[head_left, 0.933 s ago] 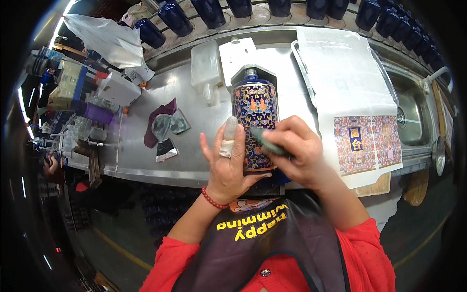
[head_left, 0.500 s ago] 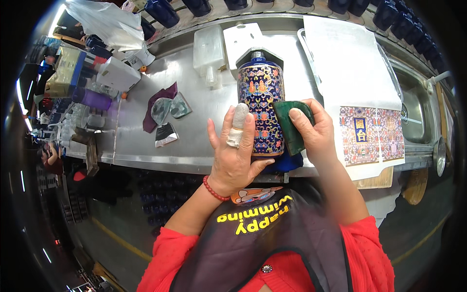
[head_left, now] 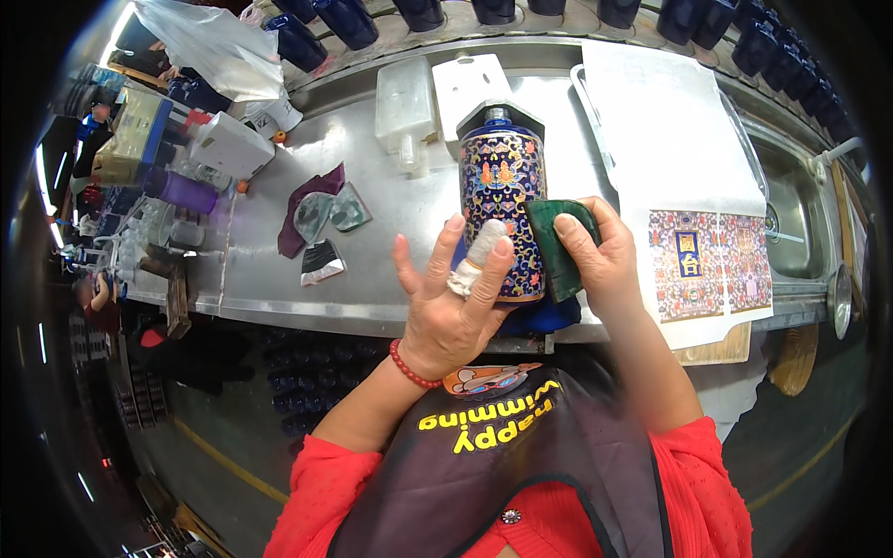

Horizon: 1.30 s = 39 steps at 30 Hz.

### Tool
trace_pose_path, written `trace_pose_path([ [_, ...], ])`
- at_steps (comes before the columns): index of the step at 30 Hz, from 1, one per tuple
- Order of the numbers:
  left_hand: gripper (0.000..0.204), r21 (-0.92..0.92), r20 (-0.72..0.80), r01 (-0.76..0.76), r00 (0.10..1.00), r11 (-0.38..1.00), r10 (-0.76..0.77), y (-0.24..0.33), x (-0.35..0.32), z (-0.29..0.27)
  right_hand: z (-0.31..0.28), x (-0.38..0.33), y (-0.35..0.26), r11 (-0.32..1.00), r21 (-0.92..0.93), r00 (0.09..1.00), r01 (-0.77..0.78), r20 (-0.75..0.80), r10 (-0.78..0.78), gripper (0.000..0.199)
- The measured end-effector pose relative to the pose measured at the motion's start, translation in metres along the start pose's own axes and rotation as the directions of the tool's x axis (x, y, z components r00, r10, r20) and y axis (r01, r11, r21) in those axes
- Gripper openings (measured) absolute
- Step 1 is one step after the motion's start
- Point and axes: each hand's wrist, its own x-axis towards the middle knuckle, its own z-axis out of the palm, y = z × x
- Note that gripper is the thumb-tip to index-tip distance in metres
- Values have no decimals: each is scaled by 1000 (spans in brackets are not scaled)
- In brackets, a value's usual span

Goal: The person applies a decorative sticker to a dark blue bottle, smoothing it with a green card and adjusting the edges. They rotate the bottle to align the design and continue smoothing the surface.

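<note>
A dark blue bottle [head_left: 502, 177] with a colourful floral pattern lies in front of me, neck pointing away. Around its far end shows a grey angular holder [head_left: 527, 123]. My right hand [head_left: 609, 265] pinches a flat, dark green scraper [head_left: 554, 249] between thumb and fingers, its edge against the bottle's right side. With fingers spread, my left hand [head_left: 446, 321] is over the bottle's lower left; one finger wears a whitish wrap. Whether those fingertips touch the surface I cannot tell. Dark blue material [head_left: 549, 318] shows beneath the bottle's near end.
White sheets [head_left: 651, 121] and patterned decals [head_left: 712, 265] lie right, before a metal sink [head_left: 791, 232]. A clear bottle-shaped piece [head_left: 406, 107] and a white block [head_left: 470, 84] stand behind. Scraps [head_left: 321, 219] lie left. Blue bottles [head_left: 493, 9] line the back.
My left hand has moved right, its wrapped finger now over the bottle's lower part. The scraper stays nearly in place. The blue bottles along the back have shifted along their row.
</note>
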Motion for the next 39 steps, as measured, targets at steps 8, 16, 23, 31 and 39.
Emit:
trace_pose_path([
  [8, 43, 69, -189, -76, 978, 995, 88, 10, -12, 8, 0, 1, 0, 1000, -15, 1000, -20, -9, 20, 20],
  [16, 45, 67, -256, -23, 966, 997, 39, 9, -9, 14, 0, 1, 2, 1000, -13, 1000, -8, -9, 8, 19],
  [23, 52, -11, -162, 19, 987, 1000, -20, -1, -14, 0, -1, 1, 5, 999, -28, 999, -37, -28, 36, 21],
  [31, 66, -119, -31, 141, 989, 983, -146, -6, -10, 0, 2, 0, 3, 999, 19, 999, -45, -25, 46, 19],
  [39, 59, -30, -93, 34, 995, 999, -37, -12, -11, 0, 3, -1, 3, 998, 36, 998, -56, -33, 58, 18],
])
